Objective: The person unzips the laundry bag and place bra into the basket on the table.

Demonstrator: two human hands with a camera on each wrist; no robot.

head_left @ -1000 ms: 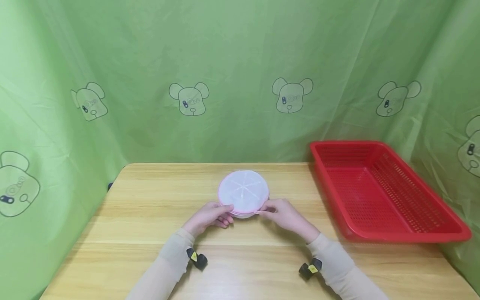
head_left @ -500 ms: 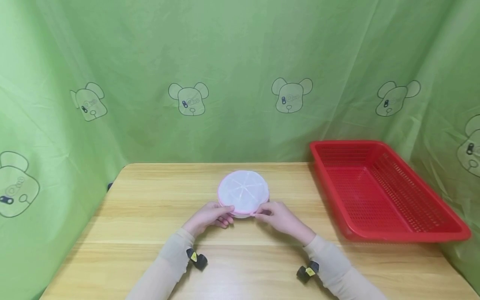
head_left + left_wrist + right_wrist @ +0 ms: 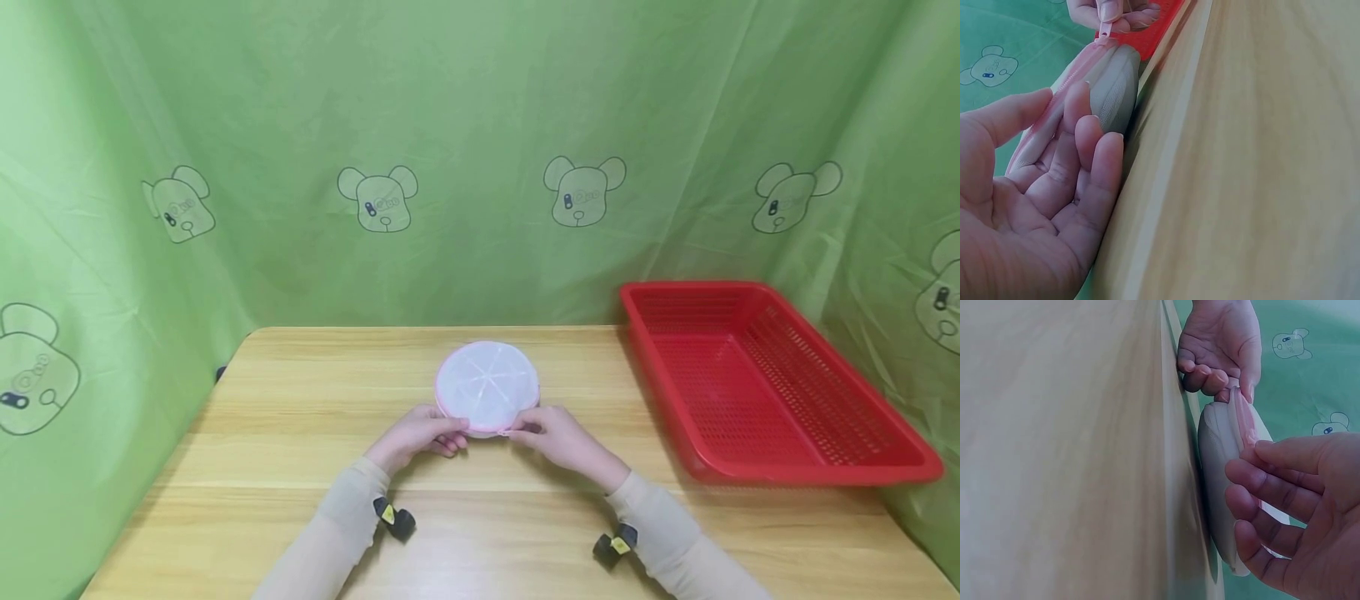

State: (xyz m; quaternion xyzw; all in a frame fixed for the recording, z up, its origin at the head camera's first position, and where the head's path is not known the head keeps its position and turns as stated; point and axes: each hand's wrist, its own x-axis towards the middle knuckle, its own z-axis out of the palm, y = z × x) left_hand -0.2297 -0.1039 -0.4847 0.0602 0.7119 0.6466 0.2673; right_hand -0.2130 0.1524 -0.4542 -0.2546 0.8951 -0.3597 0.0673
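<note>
A round zippered pouch (image 3: 487,385), white on top with pale spoke-like lines, rests on the wooden table. A pink zipper (image 3: 1071,78) runs round its rim, above a greyish-white side. My left hand (image 3: 422,433) pinches the near-left rim, thumb on top and fingers underneath. At the near-right rim, my right hand (image 3: 561,435) pinches the pink zipper pull (image 3: 1105,29) between thumb and forefinger. Its other fingers are loosely curled beside the pouch in the right wrist view. Only a short stretch of rim shows between the two hands.
A red perforated plastic basket (image 3: 750,400) stands at the right of the wooden table (image 3: 315,375). Green curtains (image 3: 480,100) with bear-head drawings enclose the back and both sides.
My right hand has slid a little to the left along the near rim with the zipper pull, closer to my left hand. The left hand stays in place.
</note>
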